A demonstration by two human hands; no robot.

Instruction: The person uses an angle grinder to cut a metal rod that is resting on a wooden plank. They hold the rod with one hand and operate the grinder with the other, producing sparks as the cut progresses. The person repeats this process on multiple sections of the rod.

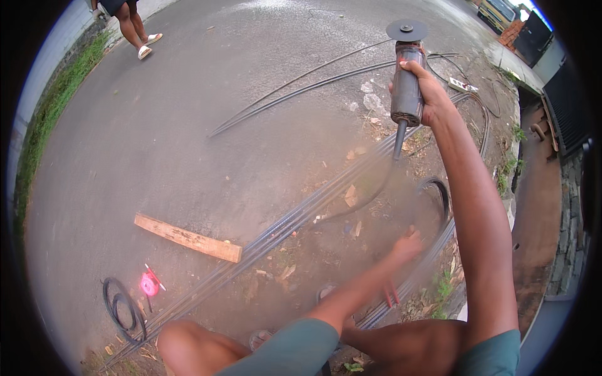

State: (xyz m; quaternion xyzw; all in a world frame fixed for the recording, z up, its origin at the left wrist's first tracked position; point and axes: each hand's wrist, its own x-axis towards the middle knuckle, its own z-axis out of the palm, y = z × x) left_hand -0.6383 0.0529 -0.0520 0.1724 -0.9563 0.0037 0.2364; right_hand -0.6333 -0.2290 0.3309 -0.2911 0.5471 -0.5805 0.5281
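My right hand (pixel 423 88) is raised at the upper right, wrapped round the dark body of an angle grinder (pixel 409 94). A thin cutting disc (pixel 395 30) sits at the grinder's top, and its cord runs down from the lower end. Lower down, my left hand (pixel 409 243) is over the dirt, beside a coil of black wire (pixel 443 194). Haze and blur hide its fingers, so what it holds, if anything, cannot be made out. Below my left forearm is a red-handled tool (pixel 391 293), on or beside a bundle of steel bars (pixel 376 313).
Long steel rods (pixel 301 203) cross the ground diagonally. A wooden plank (pixel 188 238) touches them, with a pink round object (pixel 149 284) and a black wire coil (pixel 122 310) nearby. A white power strip (pixel 463 84) lies at upper right. Another person's legs (pixel 130 28) stand upper left.
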